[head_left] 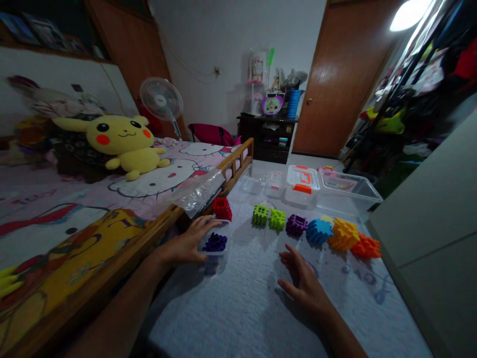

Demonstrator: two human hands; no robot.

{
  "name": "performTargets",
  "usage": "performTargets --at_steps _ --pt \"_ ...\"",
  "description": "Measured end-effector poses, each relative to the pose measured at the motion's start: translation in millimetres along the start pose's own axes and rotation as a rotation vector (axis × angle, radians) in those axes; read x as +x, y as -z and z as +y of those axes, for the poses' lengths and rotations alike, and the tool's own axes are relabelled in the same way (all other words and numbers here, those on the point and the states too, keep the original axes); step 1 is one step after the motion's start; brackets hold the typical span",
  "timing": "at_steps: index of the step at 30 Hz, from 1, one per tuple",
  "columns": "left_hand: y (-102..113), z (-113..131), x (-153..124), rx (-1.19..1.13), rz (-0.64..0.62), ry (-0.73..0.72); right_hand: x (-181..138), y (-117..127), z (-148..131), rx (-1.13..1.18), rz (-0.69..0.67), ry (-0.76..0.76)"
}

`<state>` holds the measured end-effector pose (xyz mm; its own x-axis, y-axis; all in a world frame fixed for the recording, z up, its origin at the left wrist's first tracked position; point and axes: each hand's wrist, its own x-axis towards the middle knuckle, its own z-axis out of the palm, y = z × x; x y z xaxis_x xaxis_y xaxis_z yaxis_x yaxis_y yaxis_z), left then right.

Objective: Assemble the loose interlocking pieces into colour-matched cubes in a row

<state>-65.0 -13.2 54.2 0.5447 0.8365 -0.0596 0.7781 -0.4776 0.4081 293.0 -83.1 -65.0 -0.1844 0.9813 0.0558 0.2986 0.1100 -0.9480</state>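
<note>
My left hand (190, 241) is closed on the left side of a small clear plastic box (222, 254), fingers on the far rim and thumb at the near corner. Dark purple building pieces (216, 242) lie inside it. Just behind stands a red block (222, 209). My right hand (302, 281) hovers over the cloth with fingers apart, holding nothing. Beyond it is a row of interlocked blocks: two green ones (260, 215) (277, 219), a purple one (296, 225), a blue one (319, 231), a yellow one (343, 234) and an orange one (366, 247).
Clear boxes line the far edge, one with a lid and orange latches (302, 185), another large and open (348, 191). A wooden bed rail (164, 219) borders the left, with plastic wrap (199, 191) over it. A white cabinet (428, 209) stands at right.
</note>
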Motion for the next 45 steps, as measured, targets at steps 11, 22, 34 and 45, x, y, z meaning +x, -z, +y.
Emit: performTargets --at_steps 11,22,34,45 --pt "-53 76 -3 0.286 0.392 0.205 1 -1 -2 -0.008 0.015 -0.002" --pt "-66 68 -8 0.325 0.487 0.155 0 -1 1 -0.016 0.027 -0.016" --pt "-59 49 -27 0.258 0.424 0.037 -1 -1 -2 -0.015 0.027 -0.04" --pt "-68 44 -31 0.282 0.508 0.01 -1 1 5 0.001 0.021 -0.033"
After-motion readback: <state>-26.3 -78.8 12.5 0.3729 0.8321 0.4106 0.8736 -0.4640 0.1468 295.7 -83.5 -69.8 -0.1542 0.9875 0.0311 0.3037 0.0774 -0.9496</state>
